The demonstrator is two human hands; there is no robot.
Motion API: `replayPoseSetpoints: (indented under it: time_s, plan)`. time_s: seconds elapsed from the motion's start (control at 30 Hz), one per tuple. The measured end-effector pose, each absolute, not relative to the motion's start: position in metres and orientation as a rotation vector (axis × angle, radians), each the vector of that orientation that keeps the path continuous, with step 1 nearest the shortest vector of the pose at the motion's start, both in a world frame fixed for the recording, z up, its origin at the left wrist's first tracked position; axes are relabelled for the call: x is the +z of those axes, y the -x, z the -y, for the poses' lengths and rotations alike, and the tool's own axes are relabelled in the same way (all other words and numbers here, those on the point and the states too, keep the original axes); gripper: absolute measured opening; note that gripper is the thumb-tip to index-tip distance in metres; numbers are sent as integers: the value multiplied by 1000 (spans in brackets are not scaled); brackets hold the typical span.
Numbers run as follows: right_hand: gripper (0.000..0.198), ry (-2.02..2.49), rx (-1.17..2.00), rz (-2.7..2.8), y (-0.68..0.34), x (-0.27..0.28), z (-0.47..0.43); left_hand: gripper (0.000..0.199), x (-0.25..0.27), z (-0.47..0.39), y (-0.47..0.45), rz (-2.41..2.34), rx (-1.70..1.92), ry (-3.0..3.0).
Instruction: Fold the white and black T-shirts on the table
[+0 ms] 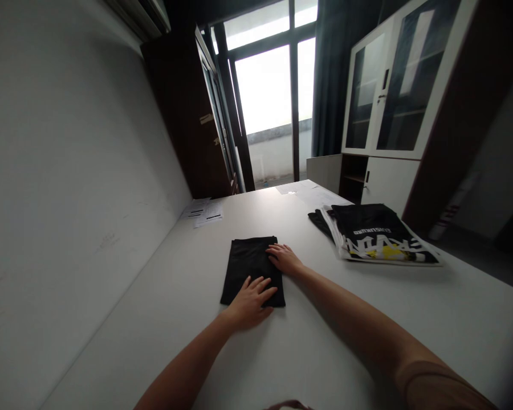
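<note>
We see a smooth white table [166, 319] catching window light. Beneath our left hand [251, 299] and right hand [284, 259] lies a folded black cloth [244, 259], a flat, dull-surfaced rectangle. Beyond our right hand, to its right, sits a stack of folded fabric [370, 219] with white and yellow print. Both our hands lie palm down, fingers extended, grasping nothing: left over the near edge, right over the right edge.
</note>
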State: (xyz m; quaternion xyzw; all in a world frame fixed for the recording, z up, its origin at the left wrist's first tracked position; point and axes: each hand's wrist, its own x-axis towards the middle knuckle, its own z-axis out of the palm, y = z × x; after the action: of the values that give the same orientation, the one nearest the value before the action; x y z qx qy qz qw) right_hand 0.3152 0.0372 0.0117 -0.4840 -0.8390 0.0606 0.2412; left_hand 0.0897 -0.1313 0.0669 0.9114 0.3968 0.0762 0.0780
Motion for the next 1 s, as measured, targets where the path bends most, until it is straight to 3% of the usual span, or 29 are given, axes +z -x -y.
replayPoseSetpoints:
  time_s: [0.13,0.63,0.83,1.0]
  plan:
    - [42,1345,181,2293,-316,10,-39,53,74,137,-95,-1058,210,-2758]
    - [38,1327,170,2284,-315,8,-42,60,90,147,-102,-711,190,-2676]
    - [37,1322,164,2289,-314,9,-41,54,84,131,-88,-1022,409,-2677]
    - [38,1360,137,2275,-312,11,-40,54,64,109,-65,-1358,356,-2607]
